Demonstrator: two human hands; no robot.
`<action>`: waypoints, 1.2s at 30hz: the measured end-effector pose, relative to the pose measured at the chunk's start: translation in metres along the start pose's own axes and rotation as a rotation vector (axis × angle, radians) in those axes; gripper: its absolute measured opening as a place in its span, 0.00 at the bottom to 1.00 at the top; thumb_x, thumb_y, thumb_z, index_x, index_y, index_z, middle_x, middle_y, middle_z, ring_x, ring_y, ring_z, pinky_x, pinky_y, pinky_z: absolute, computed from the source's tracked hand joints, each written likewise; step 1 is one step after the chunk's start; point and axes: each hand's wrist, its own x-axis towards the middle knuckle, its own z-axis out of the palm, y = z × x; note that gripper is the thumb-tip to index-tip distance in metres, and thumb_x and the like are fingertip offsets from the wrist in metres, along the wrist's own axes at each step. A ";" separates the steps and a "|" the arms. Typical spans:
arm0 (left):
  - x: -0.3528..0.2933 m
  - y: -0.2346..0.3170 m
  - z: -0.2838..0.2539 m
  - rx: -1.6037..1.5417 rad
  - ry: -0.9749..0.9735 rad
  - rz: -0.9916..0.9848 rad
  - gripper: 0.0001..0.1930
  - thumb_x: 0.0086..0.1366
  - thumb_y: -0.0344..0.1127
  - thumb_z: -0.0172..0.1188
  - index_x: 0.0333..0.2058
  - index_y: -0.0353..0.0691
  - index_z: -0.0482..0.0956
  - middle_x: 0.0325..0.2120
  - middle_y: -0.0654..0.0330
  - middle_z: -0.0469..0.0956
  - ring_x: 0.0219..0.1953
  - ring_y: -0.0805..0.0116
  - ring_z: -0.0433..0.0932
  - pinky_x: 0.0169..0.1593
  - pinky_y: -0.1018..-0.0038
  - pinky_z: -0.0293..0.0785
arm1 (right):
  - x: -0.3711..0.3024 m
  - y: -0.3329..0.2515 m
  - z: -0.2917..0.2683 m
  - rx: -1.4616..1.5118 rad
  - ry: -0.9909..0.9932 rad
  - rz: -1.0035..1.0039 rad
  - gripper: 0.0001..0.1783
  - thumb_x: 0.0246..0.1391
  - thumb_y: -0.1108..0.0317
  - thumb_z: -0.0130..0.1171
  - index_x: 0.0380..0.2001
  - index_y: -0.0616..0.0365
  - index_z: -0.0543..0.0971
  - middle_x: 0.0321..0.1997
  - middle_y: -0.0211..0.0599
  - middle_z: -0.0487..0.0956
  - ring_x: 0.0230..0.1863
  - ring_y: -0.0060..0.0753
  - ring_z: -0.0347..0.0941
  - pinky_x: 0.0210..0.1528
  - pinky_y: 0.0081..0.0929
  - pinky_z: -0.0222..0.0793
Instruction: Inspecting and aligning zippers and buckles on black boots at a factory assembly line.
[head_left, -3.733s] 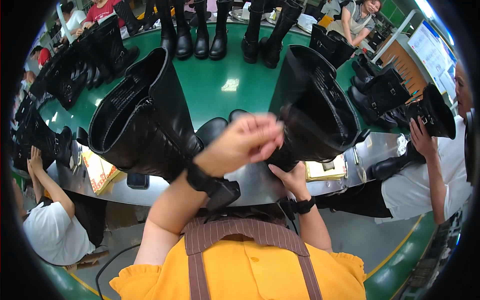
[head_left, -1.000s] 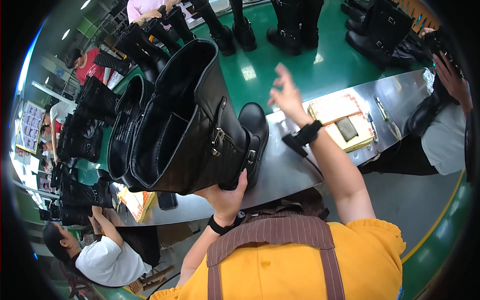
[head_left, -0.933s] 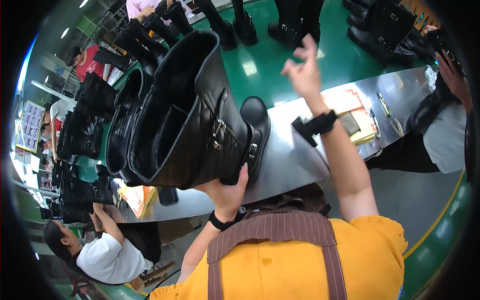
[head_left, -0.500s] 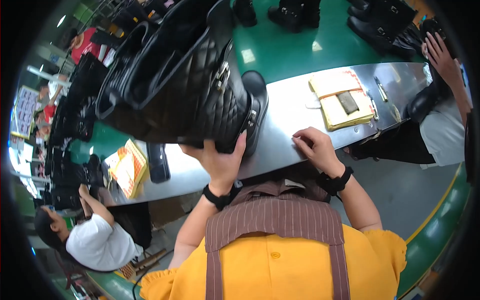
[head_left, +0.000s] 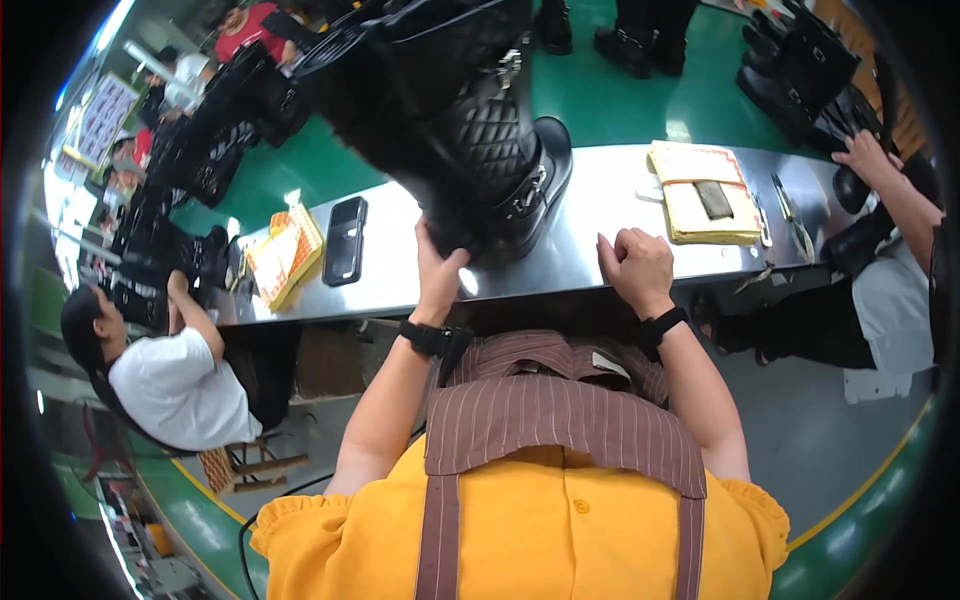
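Lowered since the earlier frame, the right hand (head_left: 638,268) is now at the near edge of the tabletop (head_left: 590,215), fingers loosely curled; whether they enclose anything cannot be told. At the heel end of a black quilted boot (head_left: 490,145), the left hand (head_left: 437,272) has its fingers partly hidden, so its hold cannot be judged. That boot seems to rest on the steel, its shaft appearing to lean left. Poor support at the heel could let it topple toward the phone (head_left: 345,240), perhaps scuffing the leather.
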 end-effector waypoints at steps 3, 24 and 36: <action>0.001 -0.012 -0.001 0.016 -0.026 0.058 0.41 0.44 0.22 0.58 0.60 0.30 0.53 0.50 0.49 0.67 0.53 0.60 0.67 0.59 0.71 0.61 | -0.002 -0.001 0.002 -0.034 0.015 0.006 0.19 0.49 0.58 0.62 0.12 0.55 0.71 0.15 0.35 0.72 0.18 0.42 0.68 0.27 0.35 0.62; -0.012 0.035 -0.003 0.174 0.025 0.002 0.45 0.44 0.30 0.74 0.59 0.31 0.57 0.43 0.49 0.75 0.47 0.63 0.76 0.53 0.71 0.71 | 0.084 -0.029 0.012 0.759 -0.221 0.170 0.55 0.33 0.67 0.69 0.64 0.68 0.52 0.53 0.52 0.74 0.55 0.43 0.71 0.58 0.31 0.65; 0.045 0.051 -0.022 -0.197 -0.224 -0.196 0.25 0.56 0.31 0.66 0.52 0.34 0.71 0.46 0.59 0.76 0.49 0.68 0.74 0.54 0.72 0.69 | 0.081 -0.043 0.009 0.979 -0.282 0.483 0.30 0.47 0.59 0.68 0.50 0.65 0.73 0.49 0.38 0.78 0.50 0.35 0.74 0.53 0.29 0.68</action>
